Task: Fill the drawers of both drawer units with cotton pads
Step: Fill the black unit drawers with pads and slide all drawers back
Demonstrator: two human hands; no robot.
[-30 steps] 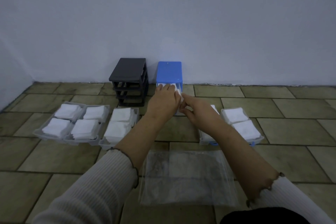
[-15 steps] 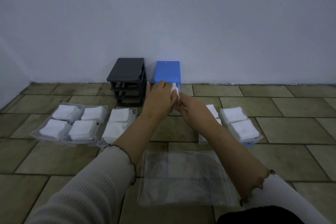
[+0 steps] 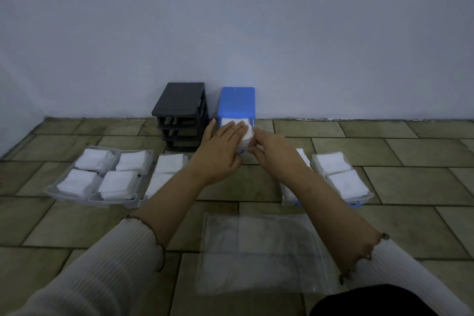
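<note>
The blue drawer unit stands against the wall, and the black drawer unit stands just to its left, with its slots empty of drawers. At the front of the blue unit one clear drawer is partly inside its top slot and holds white cotton pads. My left hand lies flat on this drawer with the fingers straight and resting on the pads. My right hand is at the right corner of the same drawer; its fingers are bent to the drawer edge, but I cannot tell if they really pinch it. Left of the blue unit, on the floor, three clear drawers lie side by side, each full of pads. Right of the blue unit two more filled drawers lie, one partly hidden behind my right arm. In front of the blue unit, near me, a clear plastic bag lies flat.
</note>
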